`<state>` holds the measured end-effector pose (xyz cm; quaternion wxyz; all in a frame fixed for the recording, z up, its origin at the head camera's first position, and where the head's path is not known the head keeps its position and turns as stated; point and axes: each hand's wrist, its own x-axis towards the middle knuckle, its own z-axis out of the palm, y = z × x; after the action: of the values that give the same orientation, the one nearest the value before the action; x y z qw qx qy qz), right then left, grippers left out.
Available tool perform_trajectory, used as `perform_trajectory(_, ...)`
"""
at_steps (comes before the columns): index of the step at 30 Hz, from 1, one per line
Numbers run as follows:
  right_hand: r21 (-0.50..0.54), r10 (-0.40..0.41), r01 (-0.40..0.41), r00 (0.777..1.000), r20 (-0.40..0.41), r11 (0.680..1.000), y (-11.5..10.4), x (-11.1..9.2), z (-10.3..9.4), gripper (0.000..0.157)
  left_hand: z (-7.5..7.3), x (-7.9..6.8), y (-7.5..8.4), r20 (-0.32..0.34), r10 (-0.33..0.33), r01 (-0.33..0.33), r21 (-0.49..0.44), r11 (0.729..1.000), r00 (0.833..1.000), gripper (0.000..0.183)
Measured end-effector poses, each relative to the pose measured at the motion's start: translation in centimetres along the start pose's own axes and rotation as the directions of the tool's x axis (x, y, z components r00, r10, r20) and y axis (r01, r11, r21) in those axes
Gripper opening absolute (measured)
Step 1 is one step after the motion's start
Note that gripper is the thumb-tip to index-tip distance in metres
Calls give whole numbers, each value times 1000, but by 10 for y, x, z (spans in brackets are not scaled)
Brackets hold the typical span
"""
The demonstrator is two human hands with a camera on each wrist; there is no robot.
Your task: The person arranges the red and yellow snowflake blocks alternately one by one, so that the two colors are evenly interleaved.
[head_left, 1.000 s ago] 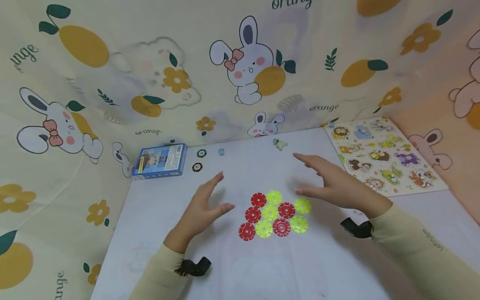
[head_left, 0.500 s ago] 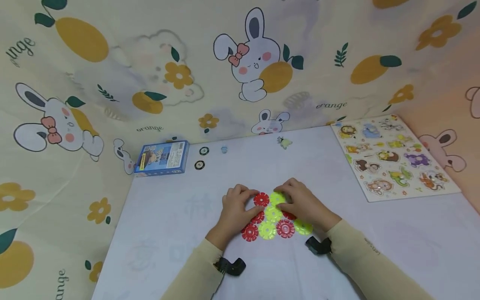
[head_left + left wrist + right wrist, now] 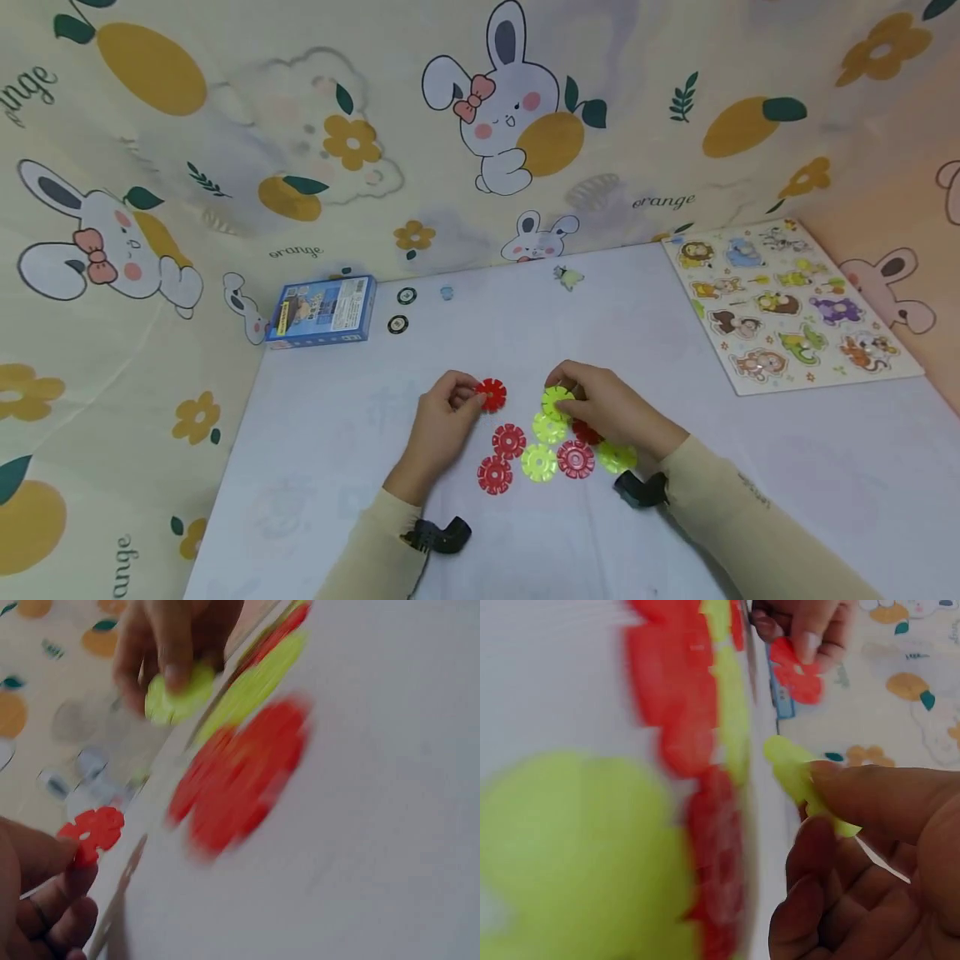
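Between thumb and fingertips my left hand pinches a red notched plastic disc, lifted off the table in the left wrist view. My right hand pinches a yellow-green notched disc, also raised in the right wrist view. Below the hands lie several more discs: red ones such as the front-left red disc and the ringed red disc, and yellow-green ones such as the middle disc. One dark red disc is partly covered by the right hand. Both wrist views are blurred over the discs.
A blue box stands at the back left, with two black ring-shaped pieces and a small blue piece beside it. A small green figure lies at the back. An animal picture board lies on the right.
Both hands came in from apart to the discs. The left then took the back-left red disc and drew it leftwards; the right took the back yellow-green disc and raised it.
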<state>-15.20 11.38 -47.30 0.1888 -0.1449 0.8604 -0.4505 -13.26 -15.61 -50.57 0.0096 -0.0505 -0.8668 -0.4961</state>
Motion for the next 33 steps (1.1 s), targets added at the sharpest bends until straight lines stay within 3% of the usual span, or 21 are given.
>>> perform_trajectory(4,40,0,1,1000,-11,999,-14,12,-2,25,-31,12,-18,-140,-50,56,41,998,989,15)
perform_trajectory(8,77,9,-9,1000,-1,997,-29,32,5,20,-62,25,-41,-277,-85,122,117,986,957,19)
perform_trajectory(11,77,2,-3,1000,12,997,-36,49,16,20,-74,29,-56,-370,-86,150,147,978,925,22)
perform_trajectory(13,88,7,-10,1000,30,996,-38,60,25,20,-77,29,-63,-399,-63,145,177,973,915,24)
perform_trajectory(15,92,7,-11,999,40,996,-41,70,32,22,-77,27,-68,-398,-6,110,238,965,917,25)
perform_trajectory(17,74,0,-3,999,34,997,-43,78,38,28,-75,24,-71,-362,61,60,313,948,930,28)
perform_trajectory(21,-35,-22,22,1000,2,999,-49,82,45,43,-70,16,-71,-231,195,-54,504,862,953,36)
perform_trajectory(23,-153,-53,57,998,28,987,-51,80,46,47,-69,12,-69,-181,229,-85,578,811,956,39)
perform_trajectory(25,-319,-89,115,992,94,941,-52,77,47,49,-68,11,-68,-154,241,-93,629,772,958,41)
perform_trajectory(27,-469,-131,202,975,179,860,-54,75,50,53,-68,10,-67,-150,230,-78,655,752,962,42)
perform_trajectory(30,-605,-154,287,953,263,743,-55,74,57,60,-68,8,-66,-140,167,-28,682,731,976,46)
perform_trajectory(33,-647,-156,304,948,278,699,-60,78,64,65,-68,8,-65,-123,109,11,708,706,986,49)
